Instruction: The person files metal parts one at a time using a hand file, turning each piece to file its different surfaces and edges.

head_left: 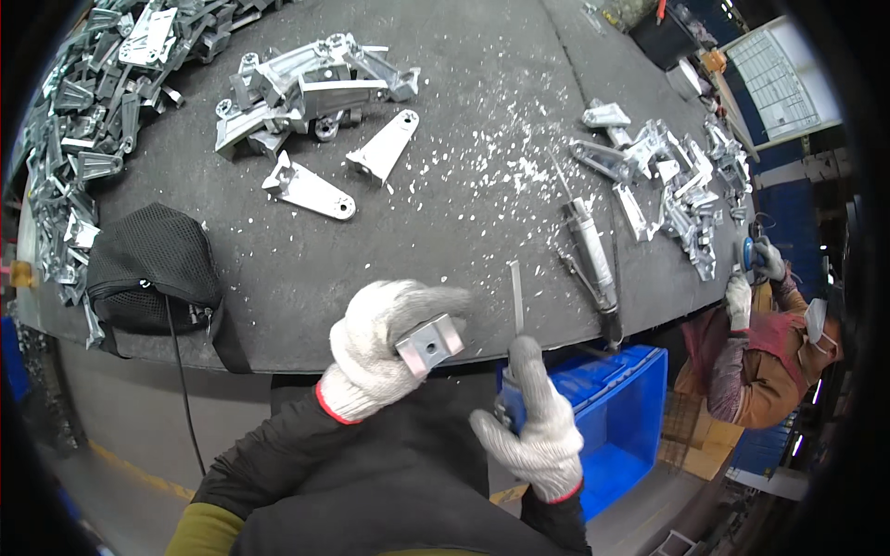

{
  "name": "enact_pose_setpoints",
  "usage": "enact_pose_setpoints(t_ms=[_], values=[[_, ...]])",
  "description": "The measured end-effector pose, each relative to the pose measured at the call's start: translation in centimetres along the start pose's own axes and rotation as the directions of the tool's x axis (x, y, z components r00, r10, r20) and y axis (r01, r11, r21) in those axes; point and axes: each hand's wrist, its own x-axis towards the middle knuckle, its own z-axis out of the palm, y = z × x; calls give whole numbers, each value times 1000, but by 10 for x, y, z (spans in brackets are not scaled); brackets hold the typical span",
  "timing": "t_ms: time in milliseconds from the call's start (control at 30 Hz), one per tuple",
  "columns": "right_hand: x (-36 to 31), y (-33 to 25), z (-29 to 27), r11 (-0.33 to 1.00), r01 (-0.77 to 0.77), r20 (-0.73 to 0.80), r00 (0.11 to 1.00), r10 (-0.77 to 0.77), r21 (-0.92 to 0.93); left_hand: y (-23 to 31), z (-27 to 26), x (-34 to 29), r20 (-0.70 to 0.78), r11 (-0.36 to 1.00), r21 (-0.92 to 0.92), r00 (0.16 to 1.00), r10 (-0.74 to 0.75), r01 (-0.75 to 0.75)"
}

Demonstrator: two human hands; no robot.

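My left hand (385, 338), in a white knit glove with a red cuff, is closed around a small silver metal bracket (430, 346). The bracket's end face, with a round hole in it, points toward me. My right hand (538, 426), gloved the same way, grips a flat file (517, 296) whose narrow blade points away over the table edge. Its handle is mostly hidden by the fingers. The blade and the bracket are apart. Beyond my hands, two loose brackets (315, 192) lie near a heap of similar silver brackets (306, 83).
A large pile of castings (102, 111) covers the left side; another heap (677, 176) lies right. A pneumatic tool (591, 250) rests among metal shavings (501, 157). A black mesh bag (153, 264) sits left, a blue crate (640, 408) below the edge. A co-worker (765, 361) works at right.
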Motion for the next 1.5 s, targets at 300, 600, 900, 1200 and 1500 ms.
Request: enact_pose_setpoints(t_ms=[300,600,900,1200,1500], values=[[-15,-52,-15,958,-5,145,988,48,-286,-18,-6,-10,200,989,-24,970,-136,144],[-30,-38,-4,906,118,241,970,-18,-406,-7,-7,-4,198,945,-86,935,-294,315],[-28,-43,-2,870,134,262,965,-5,-475,-12,-2,-13,155,938,-141,943,-295,317],[-19,-39,-9,971,67,287,958,2,-230,-27,-5,-19,181,944,-267,972,-147,192],[-36,0,-20,821,-361,630,776,1,443,-8,13,-12,-65,885,-340,931,-359,318]])
